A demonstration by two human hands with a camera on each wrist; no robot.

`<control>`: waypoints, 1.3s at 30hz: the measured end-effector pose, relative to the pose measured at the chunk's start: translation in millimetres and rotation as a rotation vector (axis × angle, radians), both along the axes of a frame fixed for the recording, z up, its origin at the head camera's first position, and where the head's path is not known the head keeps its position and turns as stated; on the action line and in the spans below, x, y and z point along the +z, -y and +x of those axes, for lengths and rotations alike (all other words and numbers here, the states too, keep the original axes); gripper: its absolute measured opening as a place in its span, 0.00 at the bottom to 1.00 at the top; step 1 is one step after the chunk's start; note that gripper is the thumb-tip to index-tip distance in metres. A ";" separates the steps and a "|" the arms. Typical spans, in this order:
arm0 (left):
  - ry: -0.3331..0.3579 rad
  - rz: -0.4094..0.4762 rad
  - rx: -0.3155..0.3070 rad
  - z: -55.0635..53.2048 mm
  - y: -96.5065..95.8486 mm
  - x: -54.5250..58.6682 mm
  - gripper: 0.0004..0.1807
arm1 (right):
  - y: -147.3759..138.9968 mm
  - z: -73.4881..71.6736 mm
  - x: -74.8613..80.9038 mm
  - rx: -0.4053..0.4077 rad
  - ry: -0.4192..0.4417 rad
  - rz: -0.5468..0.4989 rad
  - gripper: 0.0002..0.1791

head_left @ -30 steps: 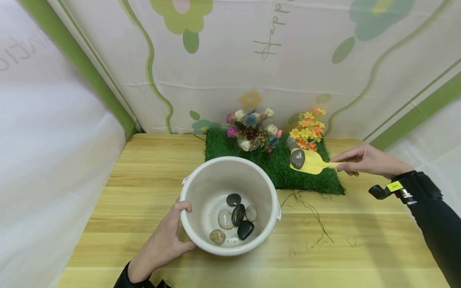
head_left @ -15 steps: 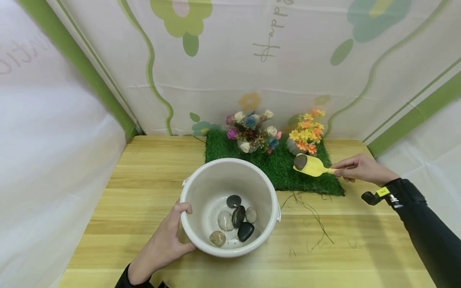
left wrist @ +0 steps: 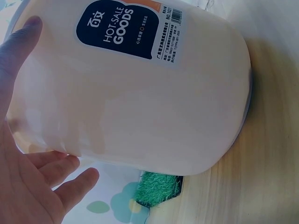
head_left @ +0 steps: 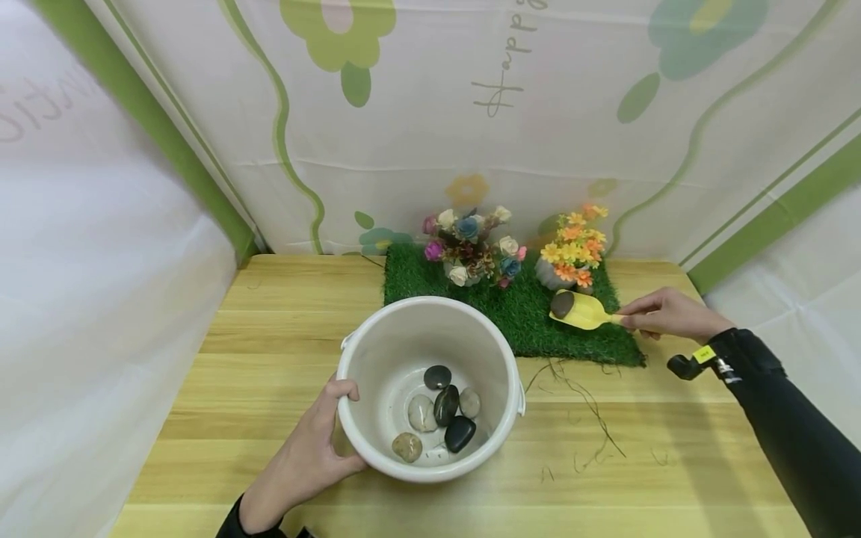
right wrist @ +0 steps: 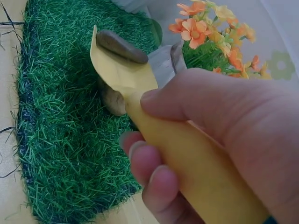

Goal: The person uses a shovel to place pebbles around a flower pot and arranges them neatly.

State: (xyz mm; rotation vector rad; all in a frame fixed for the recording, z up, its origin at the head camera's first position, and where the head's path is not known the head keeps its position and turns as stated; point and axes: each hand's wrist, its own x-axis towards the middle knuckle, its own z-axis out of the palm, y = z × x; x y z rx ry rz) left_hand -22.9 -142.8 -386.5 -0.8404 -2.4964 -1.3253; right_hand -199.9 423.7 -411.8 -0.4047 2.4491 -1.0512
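Yellow scoop and the dark stone on it sit slightly lower than a second ago, right of centre over the turf mat. The right hand grips its handle; the left hand holds the bucket at lower centre. Scoop looks light and stiff, stone probably heavy and slippery: best held near the blade, level.

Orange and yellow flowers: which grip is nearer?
Right. The right grip, on the yellow scoop, is right and in front of the flowers; the left grip, on the bucket, is much farther, front-left.
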 end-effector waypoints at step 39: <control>-0.006 -0.001 -0.010 -5.1 0.9 -10.4 0.37 | 32.6 -3.9 42.3 0.015 -0.054 0.286 0.18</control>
